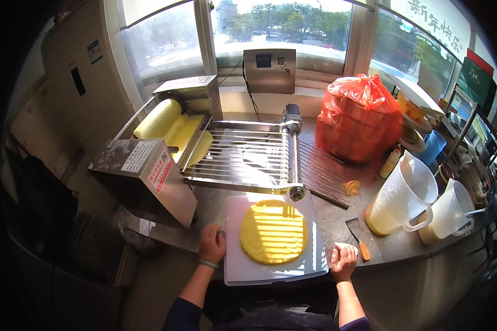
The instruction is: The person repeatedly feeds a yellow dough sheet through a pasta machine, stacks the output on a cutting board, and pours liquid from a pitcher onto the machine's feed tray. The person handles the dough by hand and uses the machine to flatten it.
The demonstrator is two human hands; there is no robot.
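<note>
My left hand (213, 244) rests at the left edge of a white plastic board (234, 269), its fingers curled; whether it holds anything is unclear. Beside the board's lower right corner lies my right hand (343, 260) on the counter edge, fingers bent, with nothing visible in it. On the board sits a stack of round yellow pancakes (273, 231), striped by sunlight. Behind it stands a steel machine (174, 182) with a yellow-coated roller (161, 120) and a rack of thin metal rods (248, 157). A thin yellow sheet (201, 149) hangs over the rack's left end.
A scraper with a wooden handle (363, 250) lies right of my right hand. Farther right stand a large plastic pitcher (406, 194) and a smaller pitcher (449, 211), both with yellowish liquid. A red plastic bag (358, 124) around a container and a steel control box (270, 72) stand behind.
</note>
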